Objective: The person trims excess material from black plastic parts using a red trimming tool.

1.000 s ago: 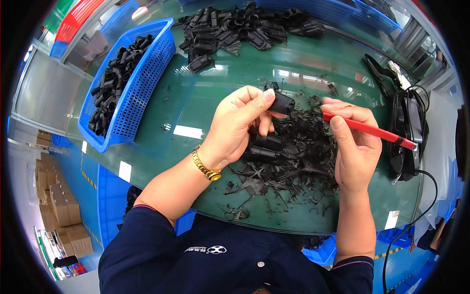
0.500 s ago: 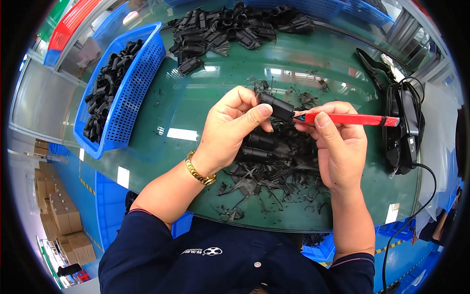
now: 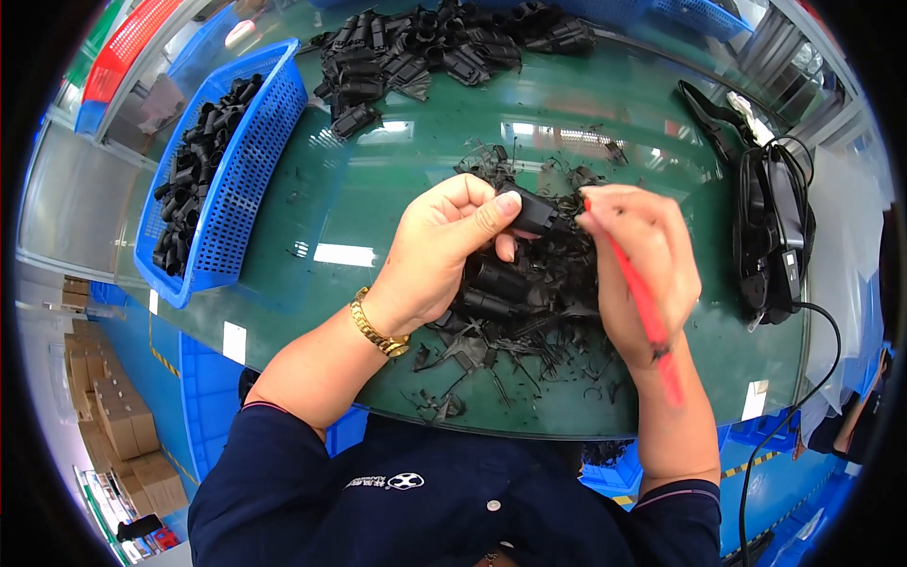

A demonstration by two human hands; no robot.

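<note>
Left hand [image 3: 433,244] pinches a black part [image 3: 535,214] that juts rightward; right hand [image 3: 661,250] clasps a red tool [image 3: 650,317].

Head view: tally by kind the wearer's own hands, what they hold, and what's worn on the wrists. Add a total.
Left hand and right hand: 2
Held black part: 1
Held red tool: 1
Gold wristwatch: 1
Total: 5

The person is wearing a dark navy, short-sleeved cloth shirt [image 3: 406,524]. Thin pink piping [image 3: 680,490] is edging both sleeve hems. A white oval emblem [image 3: 406,481] with small lettering is marking the chest, and a small round white button [image 3: 493,506] is fastening the front. A gold-coloured metal-link wristband [image 3: 370,326] is encircling the left wrist.
</note>
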